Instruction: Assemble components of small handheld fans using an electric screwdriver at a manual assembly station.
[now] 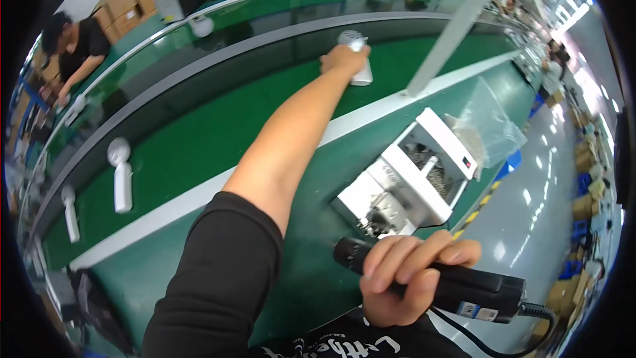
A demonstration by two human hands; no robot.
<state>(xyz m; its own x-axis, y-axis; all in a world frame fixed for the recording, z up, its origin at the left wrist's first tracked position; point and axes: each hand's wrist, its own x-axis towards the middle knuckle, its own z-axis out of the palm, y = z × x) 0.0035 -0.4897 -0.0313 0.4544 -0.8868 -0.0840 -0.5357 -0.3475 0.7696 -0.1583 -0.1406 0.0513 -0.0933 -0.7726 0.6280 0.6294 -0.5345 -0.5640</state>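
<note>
My left arm stretches far out over the green conveyor belt (218, 116). At its end my left hand (344, 61) is closed around a white round-headed device with a handle (362, 74), its head showing beyond my fingers and its handle below them. Close to my body, my right hand (412, 275) grips a black electric screwdriver (480, 288), whose cord trails from its rear end. Just beyond the screwdriver tip stands a white screw feeder box (404, 176) on the green bench (301, 252), with many small screws in its open tray.
Two similar white devices (123, 185) lie on the belt at left. A slanted white post (457, 30) rises beside the belt. A clear plastic bag (490, 126) lies behind the feeder. Co-workers (83, 46) sit across the line. A black object (99, 311) lies at lower left.
</note>
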